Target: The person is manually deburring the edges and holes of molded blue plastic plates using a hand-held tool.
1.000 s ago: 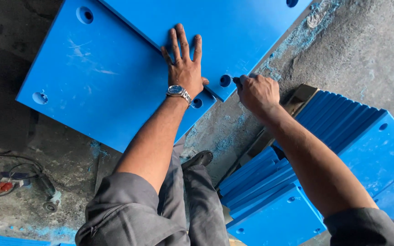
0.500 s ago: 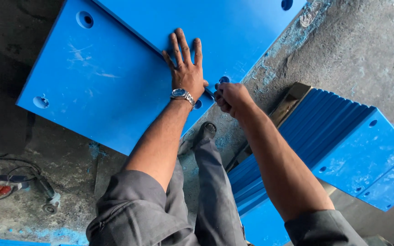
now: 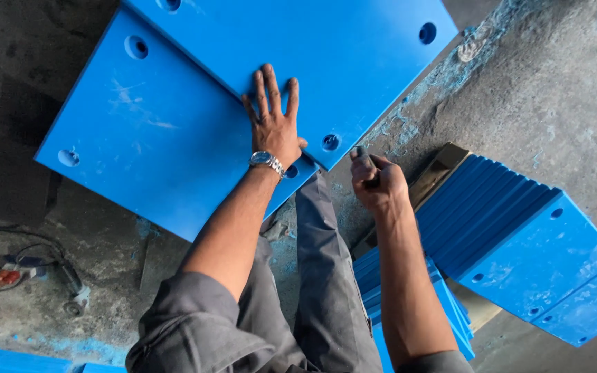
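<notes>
The left hand (image 3: 275, 128) was laid flat, fingers spread, across the seam where the upper panel (image 3: 326, 55) overlapped the lower panel (image 3: 153, 145). The right hand (image 3: 376, 181) was clenched round a small dark tool (image 3: 363, 157) just beside the upper panel's near corner hole (image 3: 330, 142). More blue panels (image 3: 519, 242) were stacked at the right, on the shavings-strewn floor (image 3: 554, 103). Progress could not be determined.
</notes>
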